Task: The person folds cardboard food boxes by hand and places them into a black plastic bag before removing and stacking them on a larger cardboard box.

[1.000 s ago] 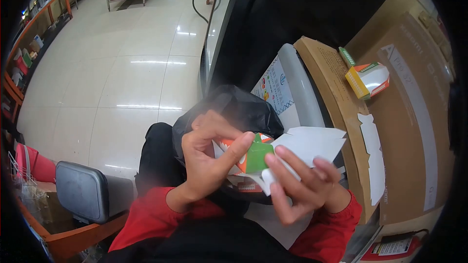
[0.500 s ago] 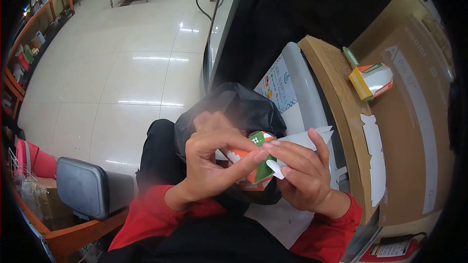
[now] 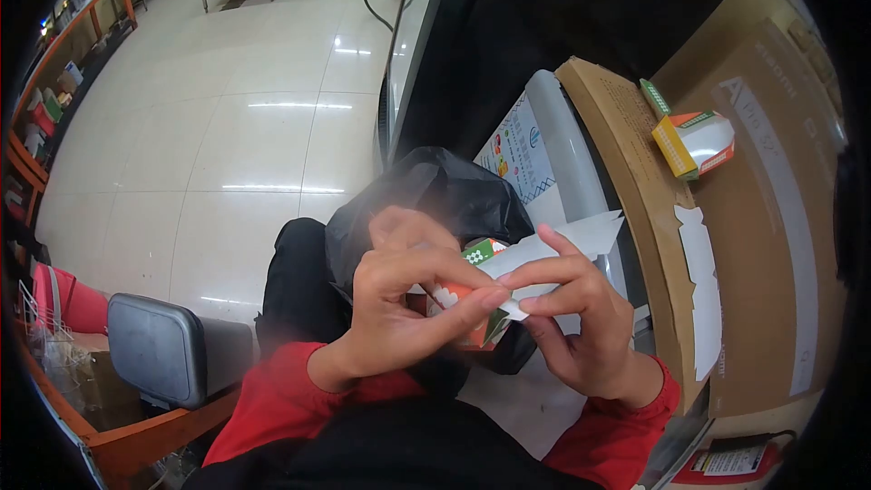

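Note:
A folding paper carton (image 3: 484, 250), printed in green, orange and white, is between my two hands above a black plastic bag (image 3: 445, 183). With thumb and forefinger together, my left hand (image 3: 395, 304) pinches the carton's folded edge. My right hand (image 3: 585, 322) meets it there, its fingertips closed on a small white tab of the same carton while one finger points up. A long white panel (image 3: 576, 240) extends to the right behind my right fingers. My hands cover much of the carton, so its full shape is hidden.
A carton with green, yellow and orange print (image 3: 700, 143) rests on the large brown box (image 3: 758, 245) at right. A white cut-out sheet (image 3: 697, 295) lies against a cardboard piece (image 3: 621, 136). On the left stand a grey-lidded bin (image 3: 156, 345) and a pink container (image 3: 77, 298).
The white panel has swung up and now shows more fully behind my right hand. My right fingers have shifted on the white tab, and less of the green face shows.

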